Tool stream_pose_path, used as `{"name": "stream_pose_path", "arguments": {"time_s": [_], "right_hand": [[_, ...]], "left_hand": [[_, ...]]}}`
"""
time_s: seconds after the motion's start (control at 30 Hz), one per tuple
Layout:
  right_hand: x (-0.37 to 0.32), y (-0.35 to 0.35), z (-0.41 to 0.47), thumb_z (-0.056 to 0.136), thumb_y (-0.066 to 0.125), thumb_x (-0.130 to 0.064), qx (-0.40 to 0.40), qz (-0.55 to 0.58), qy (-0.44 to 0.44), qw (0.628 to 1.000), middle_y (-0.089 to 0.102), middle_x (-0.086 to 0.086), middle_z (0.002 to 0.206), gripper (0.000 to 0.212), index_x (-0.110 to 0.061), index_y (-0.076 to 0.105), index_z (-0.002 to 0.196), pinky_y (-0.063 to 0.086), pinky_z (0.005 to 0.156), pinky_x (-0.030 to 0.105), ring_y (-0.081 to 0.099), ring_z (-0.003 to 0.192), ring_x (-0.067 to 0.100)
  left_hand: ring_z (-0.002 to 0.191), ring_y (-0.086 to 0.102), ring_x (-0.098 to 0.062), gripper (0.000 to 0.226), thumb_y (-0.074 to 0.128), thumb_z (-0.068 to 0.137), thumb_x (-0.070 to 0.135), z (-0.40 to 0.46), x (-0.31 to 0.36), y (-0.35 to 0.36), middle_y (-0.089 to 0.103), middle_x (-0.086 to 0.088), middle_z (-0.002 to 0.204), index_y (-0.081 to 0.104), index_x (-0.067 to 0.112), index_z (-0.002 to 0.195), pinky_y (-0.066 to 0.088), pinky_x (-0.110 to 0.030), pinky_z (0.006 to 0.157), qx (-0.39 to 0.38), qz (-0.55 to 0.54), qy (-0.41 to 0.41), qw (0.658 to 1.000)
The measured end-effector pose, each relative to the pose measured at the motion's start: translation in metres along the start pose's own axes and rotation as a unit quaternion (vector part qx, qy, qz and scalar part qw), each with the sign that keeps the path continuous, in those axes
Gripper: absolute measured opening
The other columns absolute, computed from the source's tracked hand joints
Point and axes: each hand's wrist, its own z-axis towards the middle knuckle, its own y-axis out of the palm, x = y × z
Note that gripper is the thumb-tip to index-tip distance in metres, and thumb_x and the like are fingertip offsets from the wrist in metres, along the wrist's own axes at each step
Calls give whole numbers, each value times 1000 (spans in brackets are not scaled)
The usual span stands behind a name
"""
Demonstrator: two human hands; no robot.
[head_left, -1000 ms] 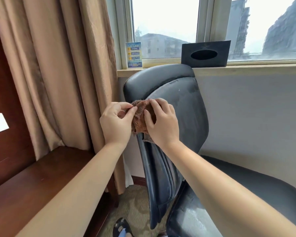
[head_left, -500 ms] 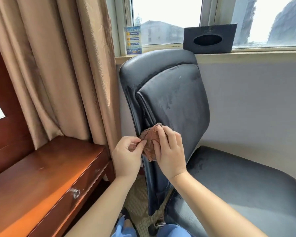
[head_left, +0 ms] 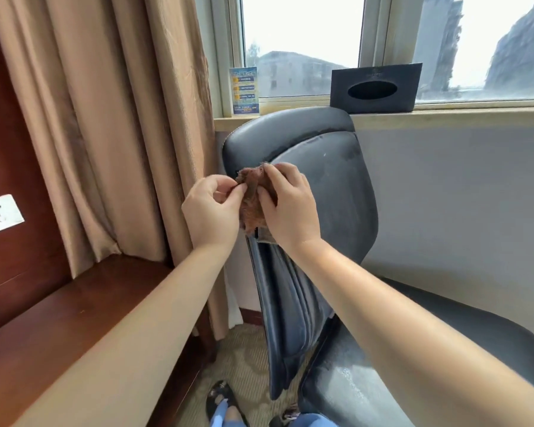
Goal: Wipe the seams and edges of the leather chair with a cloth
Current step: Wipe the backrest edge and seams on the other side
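After dropping lower half a second ago, both hands [head_left: 211, 208] [head_left: 287, 204] pinch the brown cloth [head_left: 253, 198] back up the backrest's side seam [head_left: 259, 251]; another wiping pass.

Curtain [head_left: 105, 134] crowds chair back [head_left: 336, 192] at 9 o'clock; windowsill [head_left: 444, 117] and tissue box [head_left: 376, 87] block 12; open at 3.

Two hands [head_left: 211, 211] [head_left: 290, 208] are counted, with one cloth [head_left: 252, 204] and one chair [head_left: 330, 186]. One tissue box [head_left: 375, 89], one card [head_left: 244, 91], one socket [head_left: 0, 214] and one table [head_left: 74, 306] are seen.
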Motion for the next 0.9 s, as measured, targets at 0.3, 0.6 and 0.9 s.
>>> {"name": "stream_pose_path", "arguments": {"time_s": [0.3,0.6,0.9], "right_hand": [[32,4,-81,91,54,-17,29,-58,-21,998,62,13,111,33,3,63,115,41,89,26,51,98,25],[39,-5,-131,92,48,-22,-18,-81,3,997,59,11,116,38,0,61,120,45,90,26,48,106,23],[3,-12,-69,90,48,-23,3,-3,15,1000,58,10,112,37,-3,62,118,41,84,21,46,102,20]], "left_hand": [[71,58,4,23,77,79,10,-72,-43,6,62,12,76,63,28,78,43,-6,66,-32,-15,-9,999],[70,63,-7,33,79,79,16,-113,-71,6,65,11,74,60,42,70,54,-25,66,-87,16,-78,993],[68,66,-20,35,79,77,11,-52,-24,-10,67,-1,73,59,37,66,57,-44,69,-30,-1,-42,999]]}}
